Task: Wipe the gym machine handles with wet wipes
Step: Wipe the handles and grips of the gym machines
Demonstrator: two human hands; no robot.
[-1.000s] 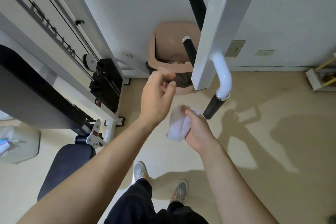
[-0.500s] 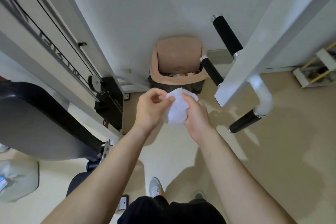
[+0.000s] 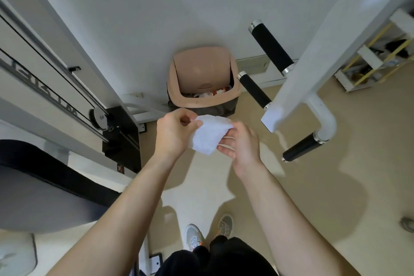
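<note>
A white wet wipe (image 3: 209, 135) is stretched between both hands in front of me. My left hand (image 3: 173, 133) pinches its upper left edge, and my right hand (image 3: 242, 144) holds its right side from below. To the right hang the machine's black foam handles: an upper handle (image 3: 271, 47), a middle handle (image 3: 254, 89) and a lower handle (image 3: 302, 147) on a white curved tube. All three handles are apart from my hands.
A beige bin (image 3: 202, 78) with a black liner and rubbish inside stands against the wall just beyond my hands. The white machine frame (image 3: 313, 45) slants at right. A black weight stack (image 3: 122, 139) and a padded seat (image 3: 44, 186) are at left. A shelf (image 3: 376, 58) stands far right.
My left hand has joined the right on the wipe, and both now spread it open. My view has shifted, so the handles sit further right and the bin lies straight ahead.
</note>
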